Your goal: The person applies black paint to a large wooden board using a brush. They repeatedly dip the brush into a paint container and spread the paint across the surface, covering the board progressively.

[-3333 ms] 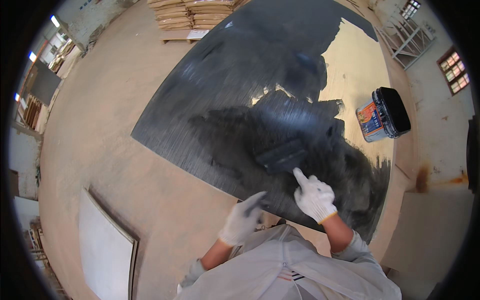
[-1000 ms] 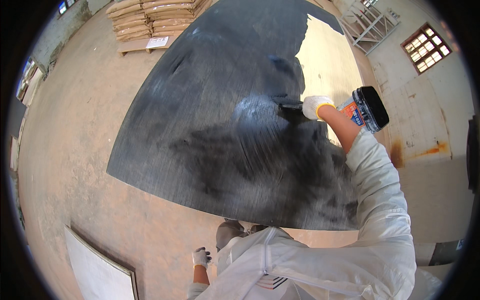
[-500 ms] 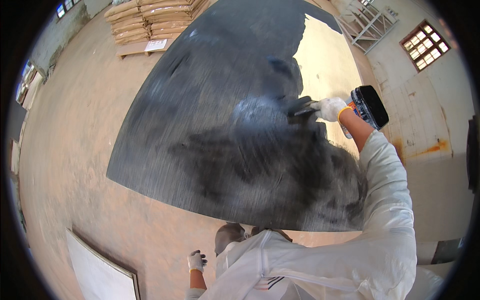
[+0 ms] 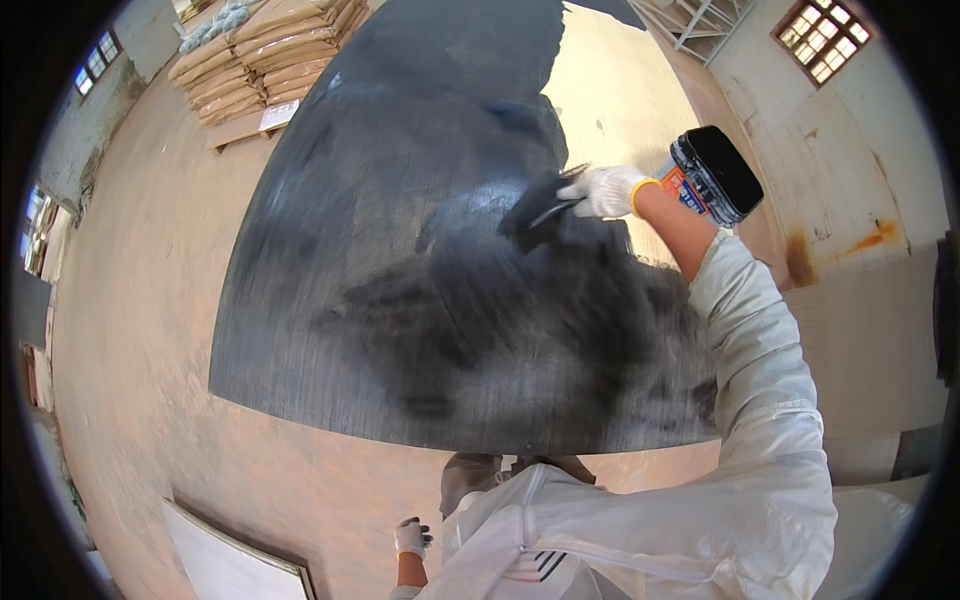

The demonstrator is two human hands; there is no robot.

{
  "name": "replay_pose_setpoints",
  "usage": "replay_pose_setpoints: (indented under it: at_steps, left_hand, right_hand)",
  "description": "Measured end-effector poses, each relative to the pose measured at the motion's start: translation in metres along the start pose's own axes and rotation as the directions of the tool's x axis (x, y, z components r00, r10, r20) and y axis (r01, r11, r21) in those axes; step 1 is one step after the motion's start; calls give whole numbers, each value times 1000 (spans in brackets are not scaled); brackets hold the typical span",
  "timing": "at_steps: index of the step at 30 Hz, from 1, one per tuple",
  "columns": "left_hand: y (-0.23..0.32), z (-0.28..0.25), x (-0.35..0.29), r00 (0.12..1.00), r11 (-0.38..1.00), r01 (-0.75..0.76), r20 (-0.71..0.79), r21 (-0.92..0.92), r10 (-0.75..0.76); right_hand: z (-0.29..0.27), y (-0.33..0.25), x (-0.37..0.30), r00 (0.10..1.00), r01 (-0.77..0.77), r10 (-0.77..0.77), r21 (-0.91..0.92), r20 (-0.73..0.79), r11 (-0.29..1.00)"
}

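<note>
My right hand (image 4: 605, 190), in a white knit glove with a yellow cuff, is closed around the handle of a paintbrush (image 4: 537, 212). The wide, black-coated bristles lie against a large panel (image 4: 290, 330). Most of that panel is covered in streaky black paint (image 4: 470, 300), glossy near the brush. A pale yellow uncoated area (image 4: 625, 85) shows at its far right. Low beside my body hangs my left hand (image 4: 412, 537), gloved with dark fingertips. Its fingers are loosely bent and apart, holding nothing.
A bucket of black paint (image 4: 720, 175) stands by the panel's right edge, beyond my forearm. Brown sacks (image 4: 265, 60) are stacked on a pallet at the far left. A white board (image 4: 235, 550) lies at lower left. A metal frame (image 4: 695, 25) stands by the right wall.
My right hand has swept the brush leftward over the black area, and the bristles now point down-left. My left hand stays low at my side. The whole view has shifted slightly.
</note>
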State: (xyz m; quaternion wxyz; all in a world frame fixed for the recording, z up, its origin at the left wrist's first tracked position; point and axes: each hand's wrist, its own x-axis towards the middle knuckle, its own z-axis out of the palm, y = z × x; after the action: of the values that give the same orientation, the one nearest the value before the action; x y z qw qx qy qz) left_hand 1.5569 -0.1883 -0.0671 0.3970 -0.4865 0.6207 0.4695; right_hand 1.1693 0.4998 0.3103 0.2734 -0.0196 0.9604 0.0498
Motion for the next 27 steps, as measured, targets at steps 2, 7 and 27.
replay_pose_setpoints:
  at_steps: [2, 7, 27]
  left_hand:
    - [-2, -2, 11, 999, 998, -38, 24, -41, 39]
    - [30, 8, 8, 988, 992, -126, 93, -10, 126]
    - [-9, 79, 1, 983, 946, -151, 142, 288, 114]
  right_hand:
    - [-3, -22, 10, 991, -128, 130, 116, -14, 985]
    - [15, -88, 6, 971, -193, 218, 221, -97, 956]
    - [235, -73, -354, 898, -392, 433, 300, -82, 870]
